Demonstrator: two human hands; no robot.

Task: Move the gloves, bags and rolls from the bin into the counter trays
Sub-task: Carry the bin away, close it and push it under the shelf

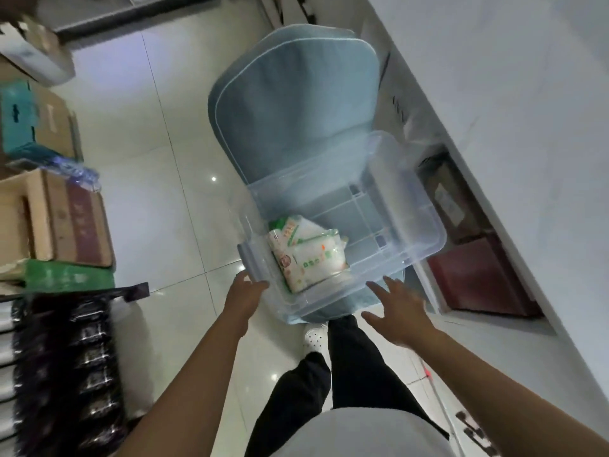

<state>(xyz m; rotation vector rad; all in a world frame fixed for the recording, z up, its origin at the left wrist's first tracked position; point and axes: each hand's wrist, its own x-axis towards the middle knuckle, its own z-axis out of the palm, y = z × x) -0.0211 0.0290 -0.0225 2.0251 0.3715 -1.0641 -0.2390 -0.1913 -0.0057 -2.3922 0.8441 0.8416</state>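
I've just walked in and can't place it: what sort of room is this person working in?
Probably a storeroom or back room of a shop. Cardboard boxes are stacked along one side of a glossy tiled floor, a white counter runs along the other, and a clear plastic bin of packets sits on a chair.

One clear plastic bin point(346, 225). Inside it, a pile of white packets point(308, 250) with green and orange print; at least three show, the exact number unclear because they overlap. Two hands: left hand point(245, 291), right hand point(400, 310). One blue cushioned chair point(293, 103). One white shoe point(313, 336). Several stacked cardboard boxes point(56, 219), count unclear.
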